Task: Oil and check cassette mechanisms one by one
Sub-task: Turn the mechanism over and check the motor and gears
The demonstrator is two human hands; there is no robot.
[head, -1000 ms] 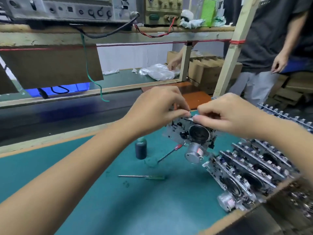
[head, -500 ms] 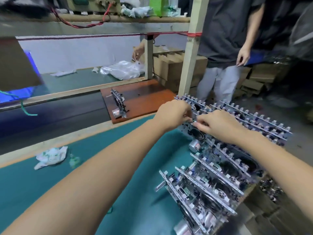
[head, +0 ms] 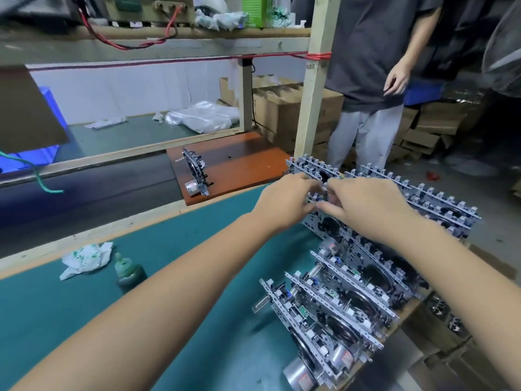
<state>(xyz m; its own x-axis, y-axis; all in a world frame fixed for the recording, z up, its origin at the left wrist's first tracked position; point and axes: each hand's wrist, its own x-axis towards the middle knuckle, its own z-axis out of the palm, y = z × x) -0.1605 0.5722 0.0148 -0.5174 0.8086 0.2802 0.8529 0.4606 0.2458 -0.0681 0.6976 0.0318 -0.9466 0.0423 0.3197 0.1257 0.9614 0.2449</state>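
Both hands, left hand (head: 284,201) and right hand (head: 363,204), pinch 1 cassette mechanism (head: 320,190) at the stacked rows (head: 352,292) below them, most apparently awaiting oiling.

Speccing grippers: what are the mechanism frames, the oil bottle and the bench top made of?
Frames: stamped sheet metal by the look, bare silvery, thin notched edges with glints.
Bottle: seems translucent green plastic, soft sheen, nozzle top.
Bench top: teal mat, matte, probably rubber or vinyl; wooden strip along its far edge.
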